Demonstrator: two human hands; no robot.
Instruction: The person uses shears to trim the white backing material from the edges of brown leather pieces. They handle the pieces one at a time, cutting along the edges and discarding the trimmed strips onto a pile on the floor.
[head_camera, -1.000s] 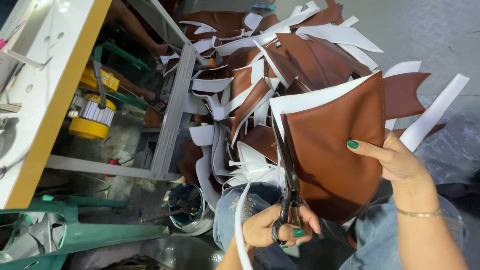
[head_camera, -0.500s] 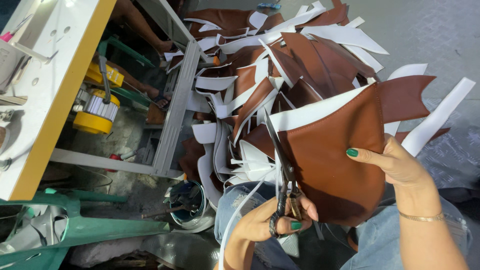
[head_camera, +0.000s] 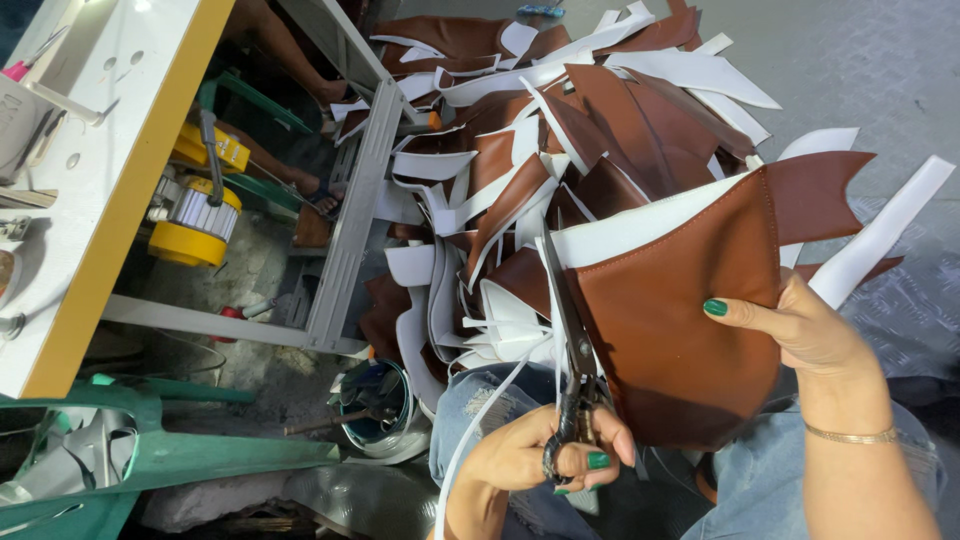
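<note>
While the right hand (head_camera: 800, 335) pinches the brown panel (head_camera: 680, 320) at its edge, the left hand (head_camera: 545, 455) grips the scissors (head_camera: 572, 370), fingers through the loops. Since a moment ago the blades have run farther up the panel's left edge, and a thin white strip (head_camera: 480, 430) now curls away below. Beyond both hands lie scraps (head_camera: 560, 130).

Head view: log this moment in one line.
left hand grips scissors | right hand holds brown leather piece | blades along white edge | scrap pile behind
</note>
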